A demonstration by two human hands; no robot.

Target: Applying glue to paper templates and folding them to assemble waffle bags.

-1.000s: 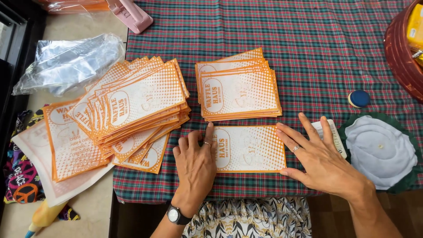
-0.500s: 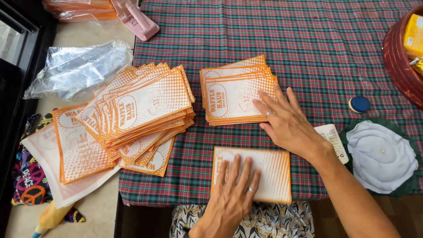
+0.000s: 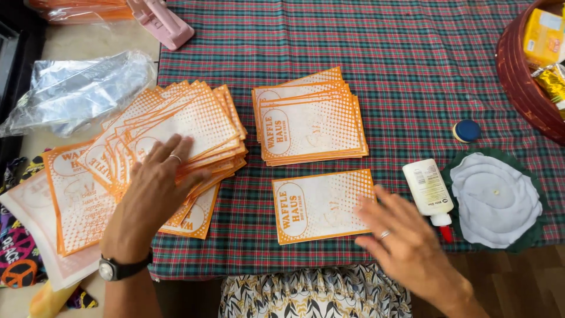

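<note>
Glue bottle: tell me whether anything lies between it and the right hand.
Nothing visible does. The right hand rests on the edge of the single orange-and-white bag, and the glue bottle lies just beyond its fingers, with only bare plaid cloth in between.

Your left hand (image 3: 154, 191) lies flat, fingers spread, on a fanned, untidy heap of orange-and-white printed paper bags (image 3: 176, 132) near the left edge of the plaid tablecloth (image 3: 412, 70), some hanging past that edge. Your right hand's (image 3: 400, 238) fingertips touch the right end of a single bag (image 3: 321, 206) lying flat by the near edge, just in front of a squared stack (image 3: 309, 118).
</note>
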